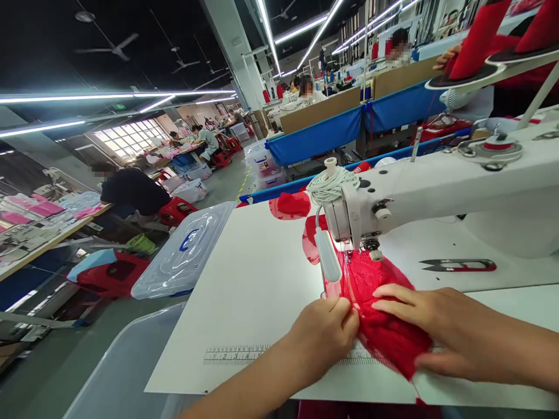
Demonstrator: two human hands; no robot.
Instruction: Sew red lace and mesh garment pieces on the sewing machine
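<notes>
Red lace fabric (384, 326) lies under the needle area of a white sewing machine (437, 180) and spreads toward me over the table edge. My left hand (325, 331) pinches the fabric's left edge, its fingers curled closed just in front of the needle. On the right side of the fabric my right hand (437, 326) rests flat, fingers stretched out and apart. A white oblong lamp (328, 256) hangs beside the needle. Behind the machine head lie red cup-shaped pieces (290, 205), partly hidden by it.
Thread snips (460, 265) lie on the machine bed at right. A printed ruler (236, 354) runs along the white table (227, 291). Clear plastic bins with a lid (187, 250) stand at left. Red thread cones (478, 41) rise at upper right. Other people sit at work farther off.
</notes>
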